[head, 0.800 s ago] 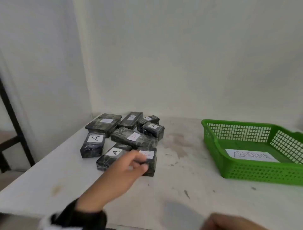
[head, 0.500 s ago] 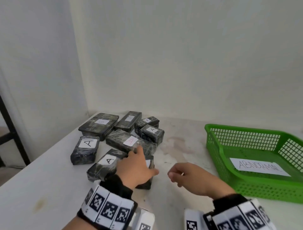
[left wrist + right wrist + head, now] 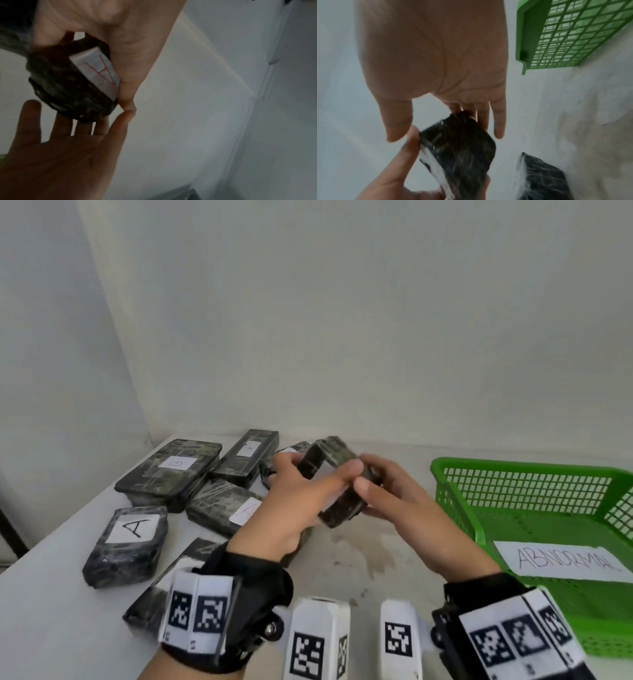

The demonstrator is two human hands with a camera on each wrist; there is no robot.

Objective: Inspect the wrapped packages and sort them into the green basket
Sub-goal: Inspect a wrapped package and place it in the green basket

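Both hands held one wrapped package up above the table, between the pile and the basket. The left hand gripped it with thumb and fingers curled round its sides; the right hand cupped its far end, fingers nearly straight beneath it. Its white label bore a red A. Six more wrapped packages lay to the left. To the right sat the green basket, holding a paper sign reading ABNORMAL.
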